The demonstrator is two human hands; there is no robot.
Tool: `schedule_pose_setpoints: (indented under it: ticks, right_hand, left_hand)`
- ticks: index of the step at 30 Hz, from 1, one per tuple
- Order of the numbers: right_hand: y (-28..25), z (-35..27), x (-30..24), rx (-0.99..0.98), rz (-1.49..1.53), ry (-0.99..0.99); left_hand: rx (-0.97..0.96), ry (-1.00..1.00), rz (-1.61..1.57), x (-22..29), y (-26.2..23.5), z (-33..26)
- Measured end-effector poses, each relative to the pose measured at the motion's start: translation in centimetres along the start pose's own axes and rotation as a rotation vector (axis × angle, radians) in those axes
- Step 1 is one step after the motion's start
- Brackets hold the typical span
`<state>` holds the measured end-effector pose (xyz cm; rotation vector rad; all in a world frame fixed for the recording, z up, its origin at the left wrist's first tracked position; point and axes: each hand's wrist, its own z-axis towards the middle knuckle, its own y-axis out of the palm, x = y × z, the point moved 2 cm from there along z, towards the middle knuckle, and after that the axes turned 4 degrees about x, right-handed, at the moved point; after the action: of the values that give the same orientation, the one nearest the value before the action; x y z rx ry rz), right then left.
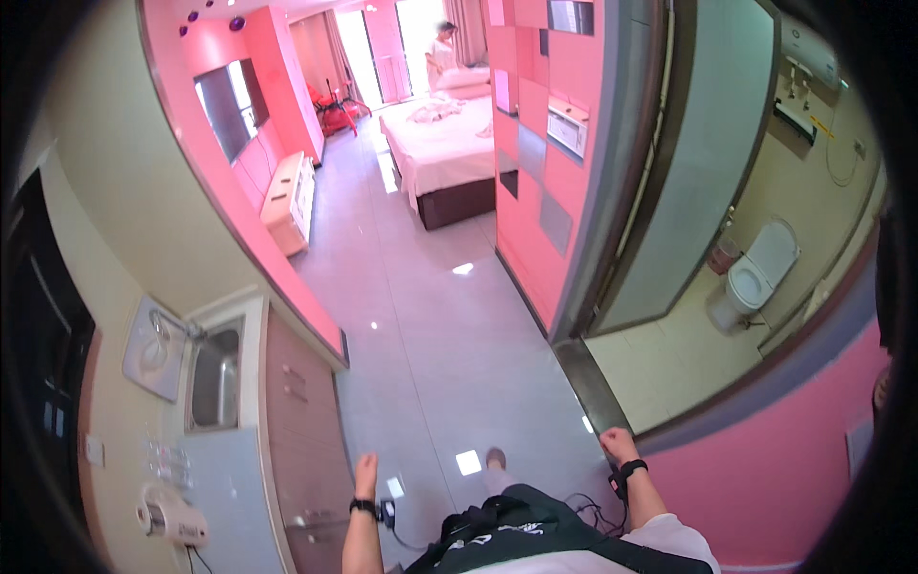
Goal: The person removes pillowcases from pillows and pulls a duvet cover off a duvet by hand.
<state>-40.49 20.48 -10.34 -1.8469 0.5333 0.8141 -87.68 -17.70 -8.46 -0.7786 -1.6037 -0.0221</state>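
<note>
From my station I read the left hand [366, 475] as curled into a narrow fist, black band at the wrist. It is nearest the smooth, brownish cabinet [301, 426] — flat doors, slim bar handles — at left, below the rectangular metal sink [218, 378]. I read the right hand [620, 444] as likewise curled narrow, near the dark threshold strip [591, 381] and pink wall [755, 459]. Glossy floor tiles [402, 277] extend ahead.

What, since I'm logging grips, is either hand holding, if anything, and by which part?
Nothing that shows: the left hand and the right hand both look empty.
</note>
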Motion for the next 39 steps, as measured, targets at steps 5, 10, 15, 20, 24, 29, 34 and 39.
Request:
schedule_pose_setpoints:
  ticks: [5,10,15,20,24,29,34,39]
  right_hand:
    - [5.5,11.8,-9.8,-0.012,-0.178,-0.150]
    - [10.5,21.0,-23.0,-0.062,-0.102,-0.356]
    - [17.7,28.6,-29.4,-0.215,-0.109,-0.386]
    - [21.3,31.8,-26.6,-0.337,-0.192,-0.068]
    - [21.9,33.4,-25.5,-0.317,0.098,0.460]
    - [23.2,35.2,-25.6,-0.254,0.241,0.671]
    - [24.4,42.2,-26.4,-0.319,0.161,0.868]
    - [26.6,58.9,-35.1,-0.240,-0.128,0.244]
  left_hand:
    - [-0.431,-0.109,0.854,-12.9,-6.8,-2.1]
    - [-0.054,-0.868,0.214,-11.8,-7.6,-1.2]
    - [-0.059,-0.956,0.119,-10.7,-6.1,6.4]
    - [-0.119,-0.854,0.169,-8.4,-7.3,22.6]
    - [-0.533,0.179,1.114,-1.3,-8.8,44.5]
    - [-0.002,-0.039,0.256,13.3,-4.1,67.6]
    - [-0.144,0.200,0.182,24.1,8.1,77.0]
    - [-0.425,0.070,0.245,21.5,8.8,80.9]
